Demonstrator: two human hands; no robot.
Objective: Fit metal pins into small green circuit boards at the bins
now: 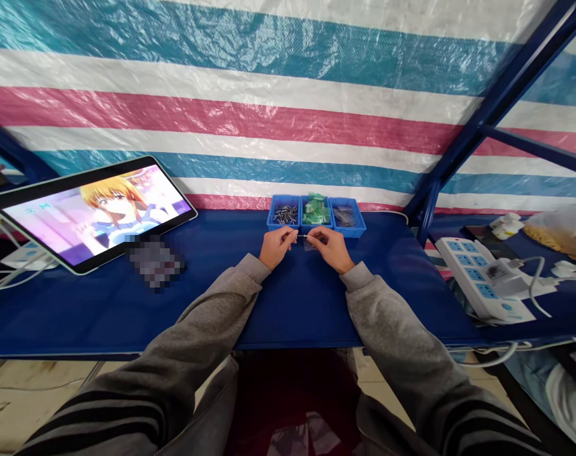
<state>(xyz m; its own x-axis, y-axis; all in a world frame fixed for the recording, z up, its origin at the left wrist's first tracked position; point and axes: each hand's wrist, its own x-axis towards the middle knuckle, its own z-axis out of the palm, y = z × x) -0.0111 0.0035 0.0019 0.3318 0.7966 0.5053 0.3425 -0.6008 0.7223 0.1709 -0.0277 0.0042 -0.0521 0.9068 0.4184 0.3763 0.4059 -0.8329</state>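
Pinching a thin metal pin between them, the left hand and right hand met just above the blue table, each with fingers closed on the pin; the right hand also held a small clear bag. Just behind them sat three blue bins, holding metal pins, green parts and dark pieces. A tablet leaned at the left, a power strip at the right.

A striped tarp in teal, white and pink walls the back. A blue steel frame rises at two o'clock. Pale floor shows at seven o'clock beneath the blue worktop.
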